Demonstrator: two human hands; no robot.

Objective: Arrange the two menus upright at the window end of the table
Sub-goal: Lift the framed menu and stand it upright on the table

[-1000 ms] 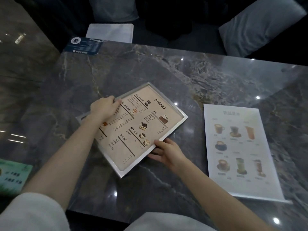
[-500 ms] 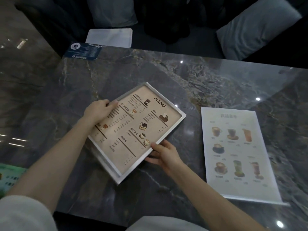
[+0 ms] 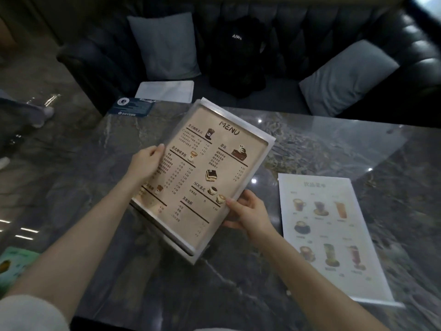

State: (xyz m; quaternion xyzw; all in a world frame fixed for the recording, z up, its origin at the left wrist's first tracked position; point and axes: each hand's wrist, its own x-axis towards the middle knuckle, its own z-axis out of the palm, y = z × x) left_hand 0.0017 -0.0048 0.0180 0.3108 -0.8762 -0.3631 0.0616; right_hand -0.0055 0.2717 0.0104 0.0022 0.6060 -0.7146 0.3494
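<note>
- Two menus, neither standing yet, so basically nothing's done.
- Framed menu (image 3: 202, 177) is lifted off the marble table (image 3: 334, 144), left hand (image 3: 145, 163) and right hand (image 3: 250, 211) closed on its side edges.
- Drinks menu (image 3: 331, 235) lies flat near the table's right edge.

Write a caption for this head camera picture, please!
Both hands, left and right, hold the tan menu; the drinks menu lies flat.

head view, close, looking down over table (image 3: 310, 144) toward sofa (image 3: 298, 56)
</note>
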